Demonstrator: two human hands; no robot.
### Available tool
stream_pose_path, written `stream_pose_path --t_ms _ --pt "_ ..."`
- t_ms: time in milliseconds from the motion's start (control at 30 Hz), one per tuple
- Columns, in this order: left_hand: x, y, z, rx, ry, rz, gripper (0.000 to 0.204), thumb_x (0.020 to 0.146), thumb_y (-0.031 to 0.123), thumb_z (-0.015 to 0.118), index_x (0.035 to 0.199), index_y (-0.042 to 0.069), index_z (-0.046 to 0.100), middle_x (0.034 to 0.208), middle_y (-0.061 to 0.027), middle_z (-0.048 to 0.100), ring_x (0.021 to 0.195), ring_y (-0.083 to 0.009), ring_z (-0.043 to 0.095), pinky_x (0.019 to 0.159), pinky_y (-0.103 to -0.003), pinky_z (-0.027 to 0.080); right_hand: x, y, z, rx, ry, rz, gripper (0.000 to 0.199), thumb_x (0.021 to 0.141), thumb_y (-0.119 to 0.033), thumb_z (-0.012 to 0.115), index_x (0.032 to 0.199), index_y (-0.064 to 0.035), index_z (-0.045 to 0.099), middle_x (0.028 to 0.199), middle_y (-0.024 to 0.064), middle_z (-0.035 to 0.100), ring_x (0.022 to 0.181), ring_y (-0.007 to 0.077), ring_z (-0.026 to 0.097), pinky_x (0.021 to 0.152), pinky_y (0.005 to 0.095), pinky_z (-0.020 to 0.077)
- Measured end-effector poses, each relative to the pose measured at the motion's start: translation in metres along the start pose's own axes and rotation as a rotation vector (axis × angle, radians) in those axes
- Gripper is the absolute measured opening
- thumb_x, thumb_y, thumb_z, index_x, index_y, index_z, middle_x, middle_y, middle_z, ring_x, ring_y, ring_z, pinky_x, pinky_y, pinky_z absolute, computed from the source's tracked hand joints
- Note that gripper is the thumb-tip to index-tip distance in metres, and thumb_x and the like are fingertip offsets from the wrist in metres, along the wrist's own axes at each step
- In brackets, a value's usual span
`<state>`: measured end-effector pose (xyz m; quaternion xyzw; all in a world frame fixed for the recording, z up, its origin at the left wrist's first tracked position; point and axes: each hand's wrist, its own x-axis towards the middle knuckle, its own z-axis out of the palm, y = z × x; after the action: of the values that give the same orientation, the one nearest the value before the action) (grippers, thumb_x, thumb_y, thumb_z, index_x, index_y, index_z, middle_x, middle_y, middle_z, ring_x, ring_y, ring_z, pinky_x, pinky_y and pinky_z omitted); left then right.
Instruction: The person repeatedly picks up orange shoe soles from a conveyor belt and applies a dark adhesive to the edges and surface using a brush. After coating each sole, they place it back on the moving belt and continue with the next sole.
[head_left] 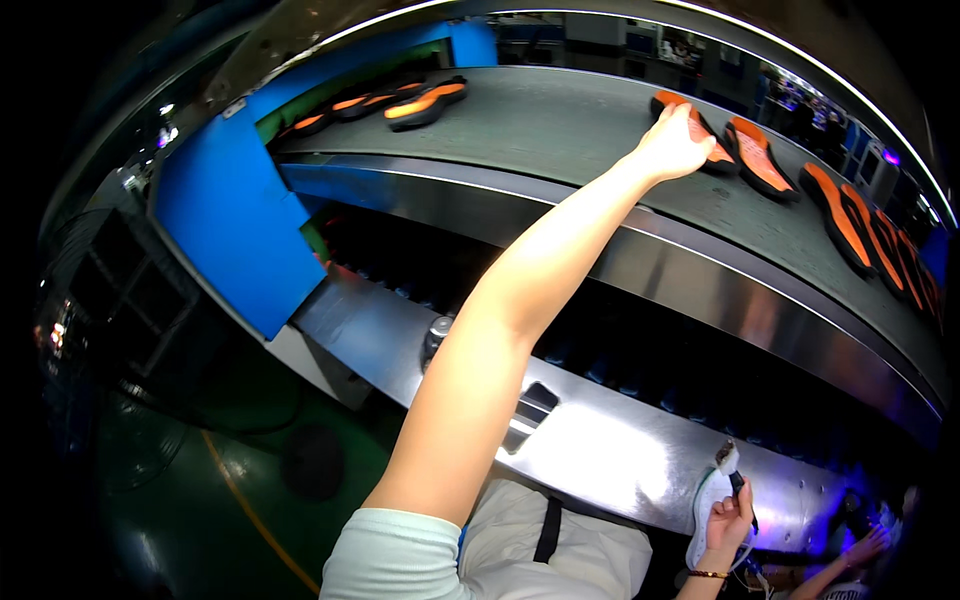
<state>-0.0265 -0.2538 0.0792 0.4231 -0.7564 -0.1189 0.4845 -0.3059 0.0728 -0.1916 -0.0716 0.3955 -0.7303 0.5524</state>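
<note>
My left hand [676, 146] reaches far over the conveyor belt [560, 125], its fingers closed around an orange shoe sole with a black rim [722, 160]. Just right of it lies another orange-and-black sole [757, 158]. At the lower right, close to my body, my right hand [730, 518] is closed around a slim black-handled tool [738, 484]. A white, sole-shaped piece [708, 500] shows beside that hand, with a brownish tip at its upper end. Whether the hand also grips this white piece I cannot tell.
More soles [840, 220] lie in a row on the right of the belt, and several [425, 105] near the blue machine housing [225, 220]. A steel ledge [610, 440] runs before me, with a round metal-topped object [438, 330]. A co-worker's hand [866, 546] shows at right.
</note>
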Motion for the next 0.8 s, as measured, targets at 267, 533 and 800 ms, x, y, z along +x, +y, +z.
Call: stream_pose_path --t_ms 267,533,800 --pt "0.007 -0.002 0.054 0.638 -0.150 0.031 0.036 0.073 0.038 0.059 0.099 0.013 0.060 0.095 -0.0111 0.061 0.095 -0.0252 0.054 0.083 -0.037 0.041 -0.014 0.002 -0.001 0.007 0.055 0.015 0.016 0.084 -0.013 0.050 0.099 -0.0055 0.054 0.081 0.0016 0.059 0.050 0.0073 0.046 0.046 0.0197 0.0369" --pt "-0.067 0.063 0.023 0.139 0.334 0.504 0.024 0.075 0.031 0.058 0.066 0.009 0.062 0.062 -0.0014 0.055 0.076 -0.0217 0.050 0.075 -0.034 0.032 -0.005 -0.004 -0.028 0.000 0.015 -0.001 0.019 0.085 -0.014 0.050 0.102 -0.0056 0.053 0.076 0.0003 0.057 0.053 0.0062 0.047 0.046 0.0186 0.0375" --pt "-0.213 0.064 -0.014 -1.722 -0.243 -0.547 0.049 0.072 0.004 0.051 0.118 -0.004 0.036 0.118 -0.0194 0.043 0.101 -0.0236 0.052 0.085 -0.034 0.044 0.006 -0.018 -0.018 0.000 -0.172 -0.080 0.025 0.086 -0.012 0.049 0.109 -0.0013 0.050 0.092 0.0055 0.059 0.071 0.0097 0.056 0.060 0.0200 0.0465"
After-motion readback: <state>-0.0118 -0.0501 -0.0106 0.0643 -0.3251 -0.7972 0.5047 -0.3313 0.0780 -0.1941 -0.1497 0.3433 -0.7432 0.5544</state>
